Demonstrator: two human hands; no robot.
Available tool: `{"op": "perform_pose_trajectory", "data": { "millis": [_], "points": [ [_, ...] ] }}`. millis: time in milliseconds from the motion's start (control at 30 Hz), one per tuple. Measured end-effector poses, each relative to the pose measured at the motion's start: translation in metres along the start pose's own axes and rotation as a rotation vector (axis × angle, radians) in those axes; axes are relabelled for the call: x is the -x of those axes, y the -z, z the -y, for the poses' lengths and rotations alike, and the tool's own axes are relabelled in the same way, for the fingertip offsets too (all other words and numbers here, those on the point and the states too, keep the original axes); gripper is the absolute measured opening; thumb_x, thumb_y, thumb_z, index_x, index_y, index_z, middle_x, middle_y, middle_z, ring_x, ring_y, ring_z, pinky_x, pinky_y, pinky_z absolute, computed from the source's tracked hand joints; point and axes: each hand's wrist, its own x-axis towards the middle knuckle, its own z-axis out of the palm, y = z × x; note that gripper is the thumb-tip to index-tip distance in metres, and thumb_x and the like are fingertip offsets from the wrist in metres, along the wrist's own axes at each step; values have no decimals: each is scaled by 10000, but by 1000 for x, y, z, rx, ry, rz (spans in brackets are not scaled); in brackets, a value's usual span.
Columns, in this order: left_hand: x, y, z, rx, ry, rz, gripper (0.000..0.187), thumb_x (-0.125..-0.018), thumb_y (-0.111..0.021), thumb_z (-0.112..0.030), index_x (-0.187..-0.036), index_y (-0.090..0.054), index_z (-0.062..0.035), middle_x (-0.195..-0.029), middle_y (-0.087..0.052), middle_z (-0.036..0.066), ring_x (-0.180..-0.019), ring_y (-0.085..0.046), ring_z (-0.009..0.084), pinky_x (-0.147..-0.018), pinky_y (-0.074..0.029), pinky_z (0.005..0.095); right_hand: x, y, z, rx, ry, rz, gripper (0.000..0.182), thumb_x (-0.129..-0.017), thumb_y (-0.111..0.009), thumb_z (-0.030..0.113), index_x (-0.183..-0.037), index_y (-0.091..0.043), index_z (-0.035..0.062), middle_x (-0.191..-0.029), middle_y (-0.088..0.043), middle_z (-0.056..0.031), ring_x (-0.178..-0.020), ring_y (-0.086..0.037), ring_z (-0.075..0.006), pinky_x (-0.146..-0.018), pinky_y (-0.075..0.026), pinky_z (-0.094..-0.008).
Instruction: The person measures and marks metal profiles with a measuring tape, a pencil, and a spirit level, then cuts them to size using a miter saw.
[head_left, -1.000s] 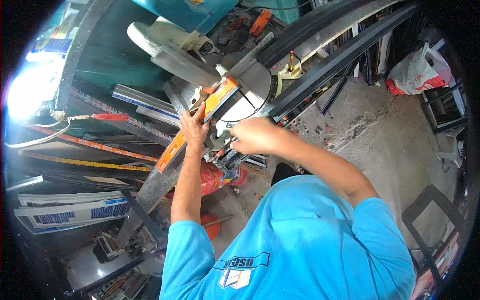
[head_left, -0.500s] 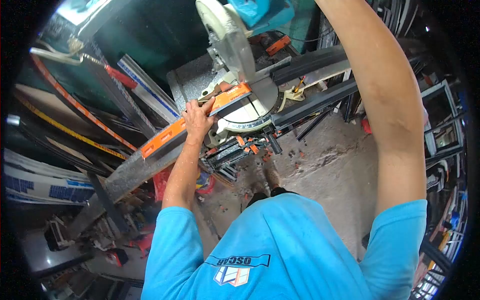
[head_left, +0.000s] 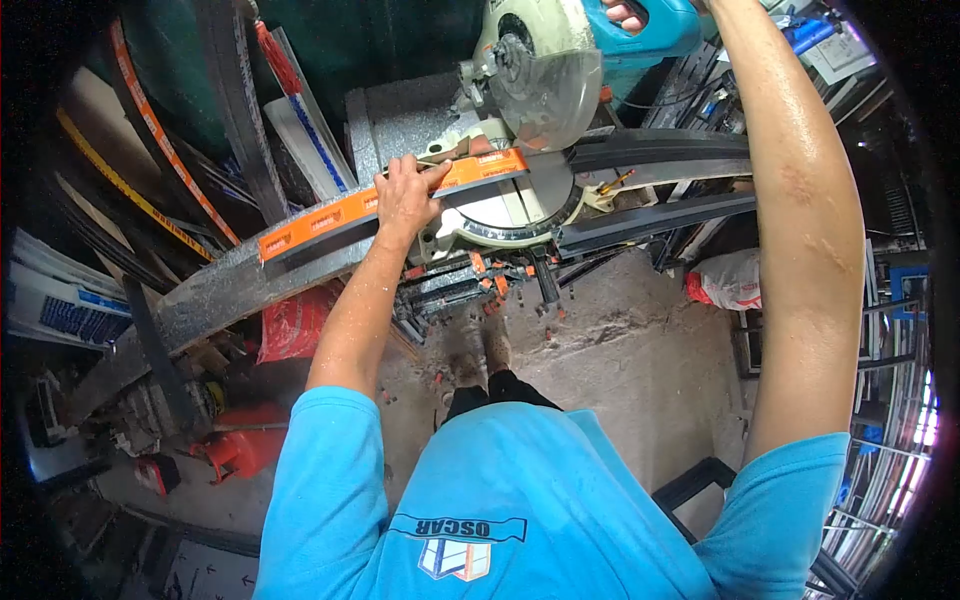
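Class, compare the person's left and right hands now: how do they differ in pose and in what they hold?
The left hand holds the orange bar; the right hand grips the teal handle. The left hand's back is in view, its thumb spread along the bar, while the right hand shows only curled fingers through the handle's opening. Both hands are bare.

Red-and-white bag on the floor, beside dark frames; red tassel upper left.
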Motion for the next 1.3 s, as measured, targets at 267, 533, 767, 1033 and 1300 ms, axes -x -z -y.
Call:
{"op": "perform_pose_trajectory", "data": {
  "millis": [267,533,767,1033,1300],
  "points": [
    [0,-3,2,-12,-14,-4,636,-725,-869,-227,-1323,-710,-372,-1054,-557,66,-1052,-535,276,-855,-417,474,5,6,-12,-133,-151,100,461,-1085,-415,389,-1071,-592,-36,-739,-605,-187,-500,-554,-282,-419,-491,-410],
    [0,-1,2,-35,-4,29,698,-706,-907,-277,-1356,-680,-393,-1081,-552,53,-1079,-536,260,-880,-421,491,5,5,-28,-289,-301,216,546,-1094,-362,469,-1013,-577,-26,-698,-574,-160,-488,-528,-267,-420,-485,-395],
    [0,-6,4,-2,5,21,681,-706,-914,-292,-1343,-692,-387,-1093,-555,43,-1082,-530,251,-906,-406,479,28,-3,-75,-86,-218,34,600,-1012,-519,630,-950,-676,54,-721,-648,-51,-548,-609,-137,-515,-550,-323],
    [-1,-2,1,8,16,31,691,-709,-881,-192,-1347,-693,-377,-1095,-549,56,-1086,-526,265,-894,-400,468,91,-40,-121,-233,-115,-114,739,-1027,-425,677,-769,-616,10,-616,-570,-69,-498,-571,-177,-474,-505,-343],
    [-1,0,-1,-11,13,21,641,-717,-866,-176,-1307,-717,-376,-1079,-555,50,-1074,-530,259,-894,-404,461,115,-57,-153,-222,-20,-173,629,-1069,-392,598,-1002,-601,9,-700,-611,-83,-521,-591,-154,-461,-508,-327]
  ]
}}
